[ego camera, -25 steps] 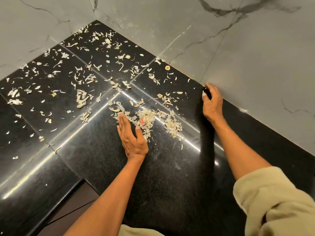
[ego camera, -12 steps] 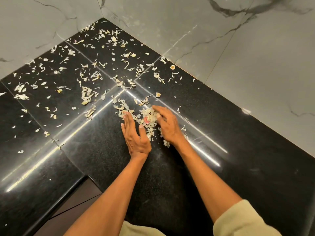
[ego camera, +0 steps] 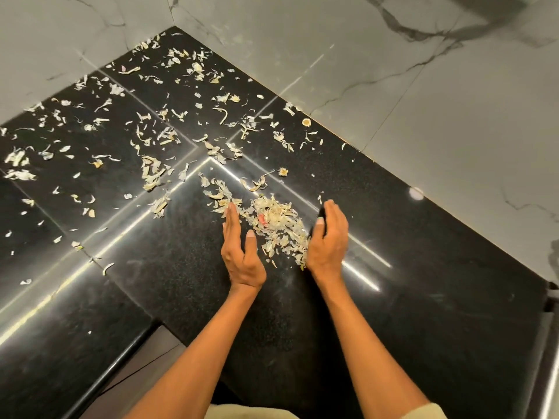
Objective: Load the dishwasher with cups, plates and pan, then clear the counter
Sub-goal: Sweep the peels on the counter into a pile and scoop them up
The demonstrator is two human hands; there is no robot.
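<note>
The right hand (ego camera: 328, 237) had swept back from the wall; both it and the left hand (ego camera: 240, 249), fingers straight, cupped a peel pile (ego camera: 276, 228) mid-frame on the black desk (ego camera: 423, 282), gathering scraps.

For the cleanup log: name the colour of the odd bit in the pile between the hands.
Red, among pale peels; head view.

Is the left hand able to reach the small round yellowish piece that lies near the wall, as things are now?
Probably yes, with a stretch. The round piece lies far beyond the left hand, close to the marble wall. Only loose peels on the black counter lie between; nothing blocks the way.
</note>
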